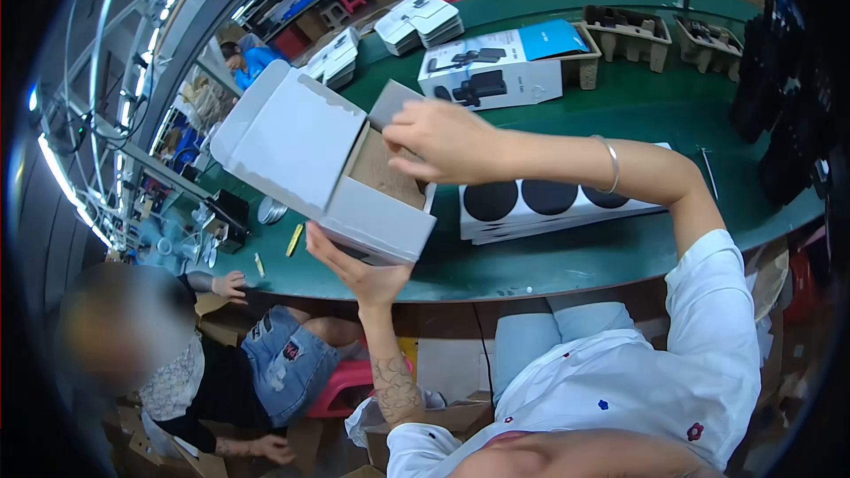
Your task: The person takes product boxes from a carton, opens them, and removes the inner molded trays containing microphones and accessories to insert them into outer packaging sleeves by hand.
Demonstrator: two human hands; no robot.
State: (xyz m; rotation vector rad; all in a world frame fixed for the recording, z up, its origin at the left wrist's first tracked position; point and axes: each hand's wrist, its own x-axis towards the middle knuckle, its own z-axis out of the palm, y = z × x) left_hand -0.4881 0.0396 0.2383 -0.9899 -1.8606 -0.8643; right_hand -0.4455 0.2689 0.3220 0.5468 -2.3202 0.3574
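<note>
A white cardboard box [376,217] is tilted above the near edge of the green table, its broad lid [292,137] folded back to the left. My left hand [359,274] grips the box from below, thumb and fingers against its underside. Over the box's opening is my right hand [443,137], fingers curled by the small raised side flap [395,99]; what they pinch, if anything, is hidden. Inside the box lies brown cardboard [381,166]. Under my right forearm sits a stack of white sheets with black discs [549,197].
A printed product box [496,71] stands behind, near pulp trays [627,33] and stacked white pieces [419,22]. Black items [766,80] hang at the right. A yellow cutter [295,240] lies on the green table [611,265]. A co-worker [212,363] sits at the left.
</note>
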